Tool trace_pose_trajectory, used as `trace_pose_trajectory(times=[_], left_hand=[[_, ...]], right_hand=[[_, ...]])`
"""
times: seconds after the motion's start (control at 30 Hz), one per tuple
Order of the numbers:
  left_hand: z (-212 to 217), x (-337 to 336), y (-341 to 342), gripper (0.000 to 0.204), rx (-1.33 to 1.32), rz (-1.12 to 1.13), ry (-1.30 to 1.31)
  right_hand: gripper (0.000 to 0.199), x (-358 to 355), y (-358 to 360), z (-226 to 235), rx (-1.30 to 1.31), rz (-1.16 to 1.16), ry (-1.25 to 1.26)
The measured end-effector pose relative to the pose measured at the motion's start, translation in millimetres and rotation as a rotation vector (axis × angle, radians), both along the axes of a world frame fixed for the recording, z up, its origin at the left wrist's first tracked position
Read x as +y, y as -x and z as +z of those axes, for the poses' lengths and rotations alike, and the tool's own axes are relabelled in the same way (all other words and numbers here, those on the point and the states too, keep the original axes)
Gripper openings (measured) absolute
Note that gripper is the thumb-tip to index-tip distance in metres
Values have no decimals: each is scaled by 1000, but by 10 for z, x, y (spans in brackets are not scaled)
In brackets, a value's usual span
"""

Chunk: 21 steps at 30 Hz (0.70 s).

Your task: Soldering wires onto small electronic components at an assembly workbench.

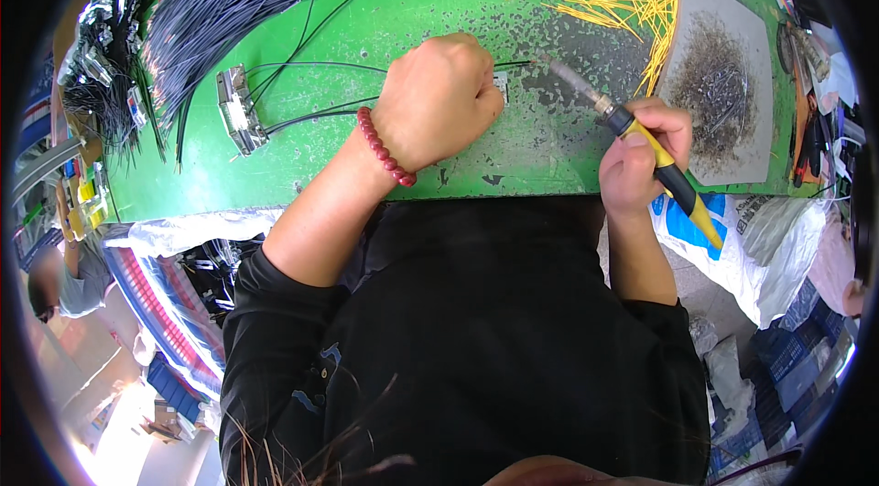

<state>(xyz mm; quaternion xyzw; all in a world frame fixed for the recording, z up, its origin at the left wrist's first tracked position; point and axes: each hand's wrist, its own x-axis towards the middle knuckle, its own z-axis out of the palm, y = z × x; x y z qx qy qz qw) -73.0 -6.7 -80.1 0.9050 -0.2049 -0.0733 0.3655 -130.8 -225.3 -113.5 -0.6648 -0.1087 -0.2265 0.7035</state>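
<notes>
My left hand point(439, 102), with a red bead bracelet point(385, 147) at its wrist, is closed around thin black cables point(320, 113) over the green table. One cable end sticks out to the right of the fist, beside a small whitish piece point(501, 86) partly hidden by the fingers. To the left, the cables run to a silvery metal part point(240, 111) lying on the table. Gripped in my right hand point(645, 152) is a yellow and black soldering iron point(673, 177). Its tip points up and left, close to the cable end; contact cannot be made out.
Bundled black cables point(220, 24) lie at the far left, beside a heap of metal-ended wires point(105, 56). Thin yellow strips point(632, 5) are scattered at the far right. A grey board point(755, 74) carries dark residue. Tools point(808, 134) line the right edge, and a white bag point(778, 248) hangs below.
</notes>
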Motion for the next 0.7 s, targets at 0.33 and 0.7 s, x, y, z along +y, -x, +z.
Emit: trace_pose_trajectory(times=[0.33,0.7], left_hand=[[20,37,-1,12,-10,-34,15],[107,98,-36,12,57,-89,43]], right_hand=[[25,145,-4,191,368,39,58],[36,318,-495,221,36,88,688]])
